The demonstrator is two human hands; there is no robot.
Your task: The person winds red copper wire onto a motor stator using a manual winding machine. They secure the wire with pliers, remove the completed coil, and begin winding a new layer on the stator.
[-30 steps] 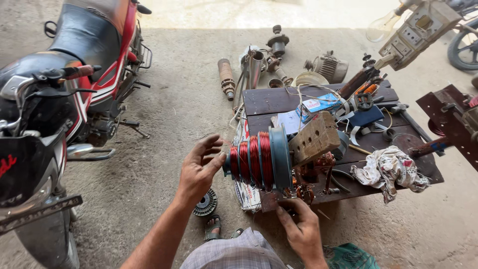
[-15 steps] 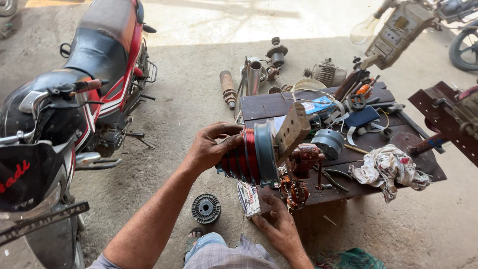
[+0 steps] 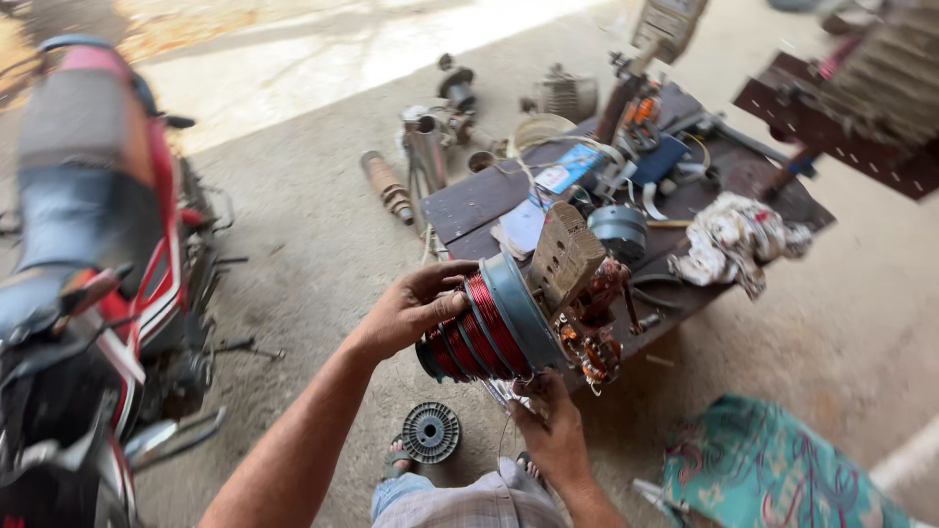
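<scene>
A winding former with several grooves full of red copper wire (image 3: 479, 332) sits at the near edge of a low dark wooden board (image 3: 479, 200). My left hand (image 3: 411, 308) grips the wound coils from the left side. My right hand (image 3: 548, 425) is under the former, its fingers touching the lower rim and thin wire strands. Fixed to the former's right side are a grey disc, a tan block (image 3: 565, 256) and a rusty hand-crank mechanism (image 3: 592, 337).
A red and black motorcycle (image 3: 88, 293) stands at the left. A black spool (image 3: 431, 431) lies on the ground by my foot. The board carries a crumpled rag (image 3: 734, 242), tools and a grey motor part (image 3: 618, 227). Metal parts (image 3: 430, 147) lie beyond. Green cloth (image 3: 773, 474) is at lower right.
The view has swung and come closer. My left hand keeps its hold on the red coils; the former now tilts more to the right, and my right hand has shifted under its rim.
</scene>
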